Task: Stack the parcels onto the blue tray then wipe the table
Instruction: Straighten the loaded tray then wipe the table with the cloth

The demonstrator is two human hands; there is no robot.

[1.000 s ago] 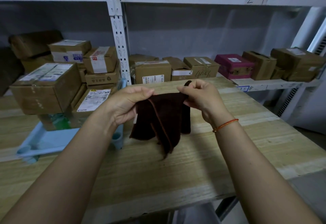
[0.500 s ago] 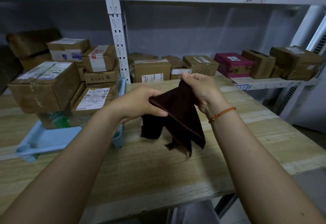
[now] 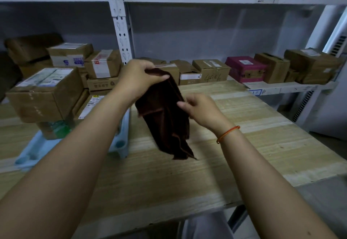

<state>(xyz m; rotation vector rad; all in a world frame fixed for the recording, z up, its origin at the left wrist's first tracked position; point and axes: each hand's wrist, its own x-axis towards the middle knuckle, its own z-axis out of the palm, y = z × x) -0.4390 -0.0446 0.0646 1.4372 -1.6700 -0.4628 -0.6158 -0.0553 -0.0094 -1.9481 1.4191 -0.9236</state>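
Note:
A dark brown cloth (image 3: pixel 165 114) hangs in the air above the wooden table (image 3: pixel 234 144). My left hand (image 3: pixel 139 79) grips its top edge, raised over the table's far side. My right hand (image 3: pixel 201 109) pinches the cloth's right edge lower down. Several cardboard parcels (image 3: pixel 45 92) are stacked on the light blue tray (image 3: pixel 120 144) at the table's left; most of the tray is hidden by the boxes and my left arm.
White metal shelving (image 3: pixel 120 13) stands behind the table, its lower shelf holding more brown boxes (image 3: pixel 210 71) and a magenta box (image 3: pixel 246 67). The table's front edge (image 3: pixel 169 218) is near me. A white appliance stands at the far right.
My left hand has risen and taken the cloth's top edge. My right hand let go of the top corner and dropped to the cloth's right side. The cloth now hangs longer.

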